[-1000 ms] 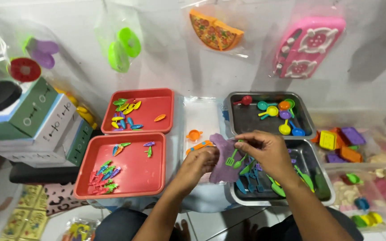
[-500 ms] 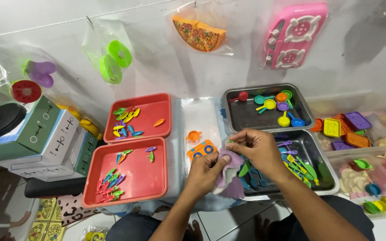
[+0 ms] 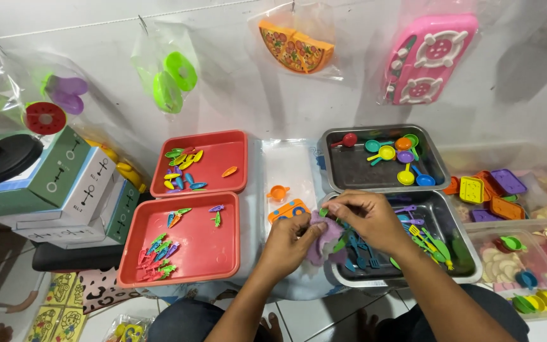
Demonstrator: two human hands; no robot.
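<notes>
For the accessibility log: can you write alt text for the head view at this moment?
Both hands, left hand and right hand, hold a purple toy piece over the front metal tray of small plastic utensils. Two red trays of toy bits sit to the left, below bagged toys on the wall.

Both hands meet over the near metal tray point(image 3: 460, 269) of small plastic toy cutlery point(image 3: 428, 237). The left hand point(image 3: 289, 244) grips a flat purple plastic piece point(image 3: 325, 244); the right hand point(image 3: 368, 218) pinches small green bits point(image 3: 324, 213) against it. Two red plastic trays point(image 3: 213, 250) lie to the left.
</notes>
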